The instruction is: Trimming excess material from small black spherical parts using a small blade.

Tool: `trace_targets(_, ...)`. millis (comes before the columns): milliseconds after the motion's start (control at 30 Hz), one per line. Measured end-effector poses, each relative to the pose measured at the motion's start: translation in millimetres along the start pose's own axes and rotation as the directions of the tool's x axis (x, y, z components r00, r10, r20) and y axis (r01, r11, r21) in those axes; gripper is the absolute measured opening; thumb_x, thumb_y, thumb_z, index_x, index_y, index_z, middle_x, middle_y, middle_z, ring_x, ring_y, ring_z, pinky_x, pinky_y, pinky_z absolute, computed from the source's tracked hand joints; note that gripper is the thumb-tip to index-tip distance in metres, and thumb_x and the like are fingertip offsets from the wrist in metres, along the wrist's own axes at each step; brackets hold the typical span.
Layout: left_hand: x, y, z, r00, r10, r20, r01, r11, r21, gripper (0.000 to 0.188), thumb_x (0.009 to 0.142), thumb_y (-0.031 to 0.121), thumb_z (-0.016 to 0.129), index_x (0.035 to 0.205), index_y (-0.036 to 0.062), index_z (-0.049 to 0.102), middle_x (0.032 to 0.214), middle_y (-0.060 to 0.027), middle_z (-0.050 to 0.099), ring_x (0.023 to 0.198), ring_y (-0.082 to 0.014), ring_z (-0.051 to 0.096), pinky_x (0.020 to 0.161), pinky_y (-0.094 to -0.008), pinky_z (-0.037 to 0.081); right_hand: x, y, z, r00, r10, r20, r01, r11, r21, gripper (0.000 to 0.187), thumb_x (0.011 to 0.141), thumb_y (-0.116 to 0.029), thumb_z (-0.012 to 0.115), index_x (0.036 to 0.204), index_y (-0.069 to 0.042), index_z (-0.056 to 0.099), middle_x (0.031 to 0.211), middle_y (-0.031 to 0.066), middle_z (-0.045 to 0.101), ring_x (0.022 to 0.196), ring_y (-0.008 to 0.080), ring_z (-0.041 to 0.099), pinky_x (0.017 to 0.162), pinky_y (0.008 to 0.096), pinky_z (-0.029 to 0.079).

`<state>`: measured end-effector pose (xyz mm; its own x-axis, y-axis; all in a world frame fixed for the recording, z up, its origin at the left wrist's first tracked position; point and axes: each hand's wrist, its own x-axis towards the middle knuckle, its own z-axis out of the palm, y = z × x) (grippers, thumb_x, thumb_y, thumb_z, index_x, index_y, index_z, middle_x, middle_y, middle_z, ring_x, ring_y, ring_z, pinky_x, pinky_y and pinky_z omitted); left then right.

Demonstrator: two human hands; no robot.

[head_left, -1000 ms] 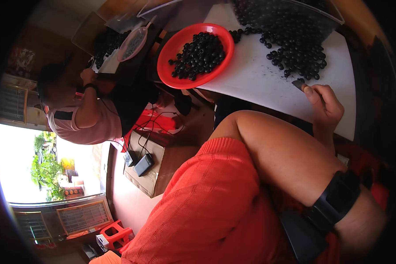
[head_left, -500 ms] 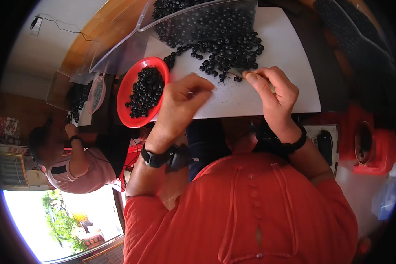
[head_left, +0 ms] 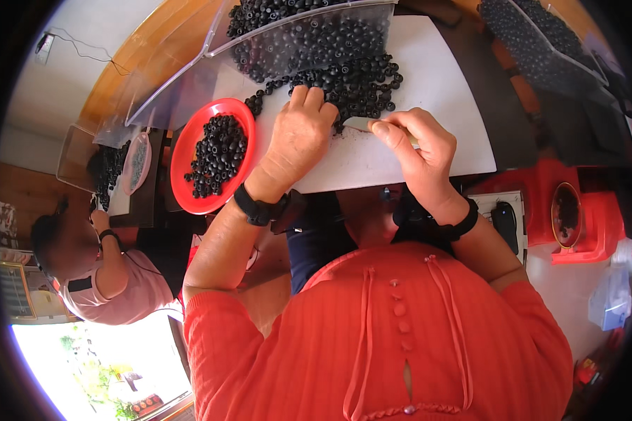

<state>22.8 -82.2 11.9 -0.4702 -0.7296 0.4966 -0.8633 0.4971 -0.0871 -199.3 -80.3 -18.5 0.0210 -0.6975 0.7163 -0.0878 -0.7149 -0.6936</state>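
A knife (head_left: pixel 358 123) with a short pale blade is gripped in my right hand (head_left: pixel 423 149), its tip pointing left at the near edge of a heap of small round black pieces (head_left: pixel 361 88). Several of these pieces show a hole through the middle. My left hand (head_left: pixel 303 133) is closed, back upward, at the left of the blade tip. Its fingertips are hidden, so what they pinch cannot be made out. Left of that hand, a red oval plate (head_left: pixel 180 184) holds more of the black pieces.
Behind the heap stands a clear plastic bin (head_left: pixel 309 50) full of black pieces, on a white board (head_left: pixel 442 91). Another bin (head_left: pixel 541 45) is at the far right. A person (head_left: pixel 119 277) works at the left. A red scale-like device (head_left: pixel 597 224) sits at the right.
My left hand has moved from beside the red plate up to the heap's near edge and turned knuckles-up. The knife stays in my right hand. The whole view has shifted slightly.
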Motion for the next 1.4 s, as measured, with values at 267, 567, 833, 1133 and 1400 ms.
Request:
trace_targets(267,-19.9,23.6,-23.3,0.980,-0.198,0.028,0.199,0.948,-0.247,0.017,0.084,-0.001,0.072,0.102,0.0008,0.071,0.095,-0.0130,0.063,0.094,-0.0364,0.060,0.078,-0.0464,0.051,0.4,5.0,0.5,0.999,-0.032,-0.010,0.031,0.999,-0.043,0.017,0.091,-0.013,0.083,0.084,0.000,0.073,0.071,0.0081,0.063,0.062,0.0217,0.059,0.057,0.0349,0.045)
trace_targets(567,-46.1,38.6,-7.1,0.937,-0.349,-0.023,0.335,0.913,-0.232,0.021,0.088,-0.001,0.070,0.108,0.0026,0.074,0.098,-0.0130,0.064,0.098,-0.0344,0.061,0.083,-0.0441,0.052,2.5,11.0,7.5,0.998,-0.056,0.042,0.062,0.986,-0.154,0.023,0.088,-0.021,0.085,0.077,-0.005,0.071,0.067,0.0068,0.064,0.060,0.0248,0.061,0.054,0.0376,0.046)
trace_targets(833,-54.9,45.0,-0.7,0.923,-0.370,-0.109,0.337,0.911,-0.238,0.021,0.091,0.000,0.070,0.111,0.0017,0.075,0.101,-0.0128,0.064,0.098,-0.0340,0.059,0.086,-0.0439,0.051,-0.7,9.1,7.7,0.979,-0.159,0.124,0.189,0.938,-0.290,0.025,0.086,-0.021,0.085,0.074,-0.008,0.067,0.066,0.0057,0.062,0.061,0.0257,0.061,0.054,0.0404,0.046)
trace_targets(1133,-54.8,47.8,5.0,0.916,-0.335,-0.220,0.311,0.941,-0.136,0.020,0.086,0.000,0.072,0.105,0.0034,0.075,0.098,-0.0120,0.061,0.094,-0.0347,0.057,0.080,-0.0461,0.050,-5.1,11.3,12.1,0.916,-0.293,0.272,0.393,0.785,-0.479,0.027,0.080,-0.023,0.086,0.072,-0.011,0.063,0.075,0.0035,0.054,0.073,0.0261,0.059,0.062,0.0406,0.048)
trace_targets(1400,-58.3,47.7,8.3,0.880,-0.405,-0.248,0.365,0.911,-0.190,0.020,0.085,0.002,0.073,0.105,0.0030,0.076,0.097,-0.0128,0.063,0.095,-0.0353,0.058,0.082,-0.0461,0.051,-9.0,14.5,13.5,0.910,-0.290,0.295,0.410,0.723,-0.556,0.025,0.080,-0.023,0.085,0.073,-0.011,0.065,0.081,0.0049,0.058,0.078,0.0271,0.061,0.065,0.0406,0.050)
